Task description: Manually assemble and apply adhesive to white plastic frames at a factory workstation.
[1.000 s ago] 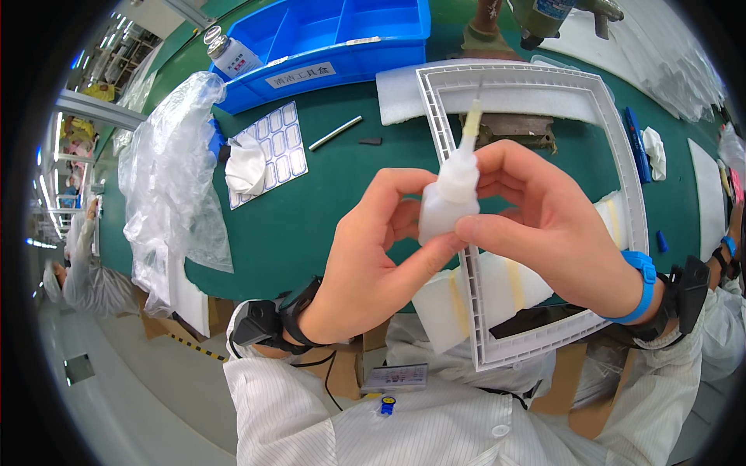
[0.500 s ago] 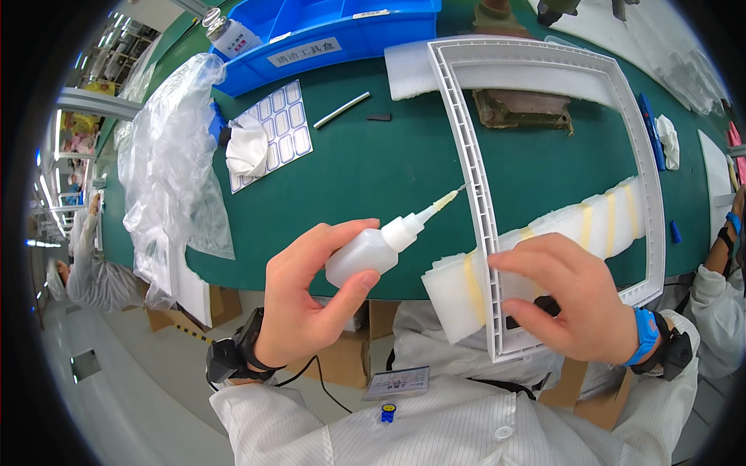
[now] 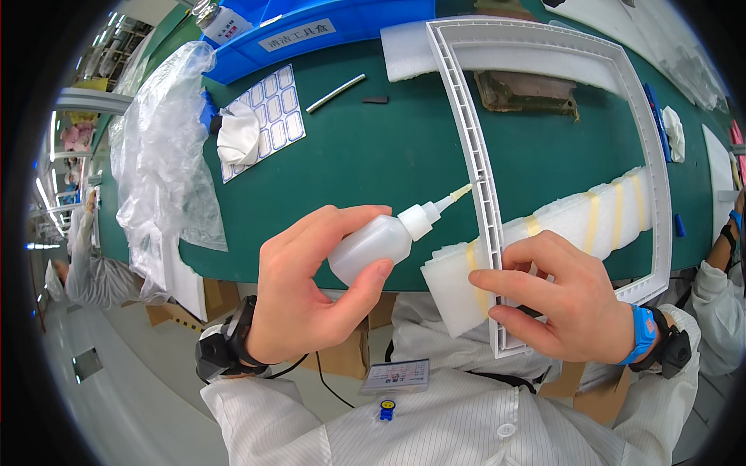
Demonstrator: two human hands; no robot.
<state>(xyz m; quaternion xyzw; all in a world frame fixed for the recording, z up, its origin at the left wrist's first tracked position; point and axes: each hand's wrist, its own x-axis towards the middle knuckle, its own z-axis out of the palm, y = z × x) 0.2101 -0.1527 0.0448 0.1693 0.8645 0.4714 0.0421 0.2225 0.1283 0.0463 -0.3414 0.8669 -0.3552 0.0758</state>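
In my left hand point(image 3: 299, 279) is a translucent white squeeze bottle point(image 3: 371, 250), held between thumb and fingers and tilted up to the right. Its yellowish needle tip point(image 3: 460, 193) reaches the left rail of a white rectangular plastic frame point(image 3: 468, 144). My right hand point(image 3: 571, 303) grips that same rail lower down, index finger and thumb laid across it. Under the frame's near end lies a foam roll point(image 3: 571, 221) banded with yellow tape; another white foam strip point(image 3: 408, 54) supports the far end. Ribbed slots line the rail.
A blue divided bin point(image 3: 303, 35) and a metal-capped bottle point(image 3: 223, 23) stand at the back left. Clear plastic bags point(image 3: 159, 155), a label sheet point(image 3: 272, 116), a crumpled cloth point(image 3: 238, 140) and a silver rod point(image 3: 336, 93) lie leftward. A brown block point(image 3: 524, 97) sits inside the frame.
The bottle has moved slightly to the right, its tip now against the rail. My right index finger has come across the rail. The whole view has shifted a little.
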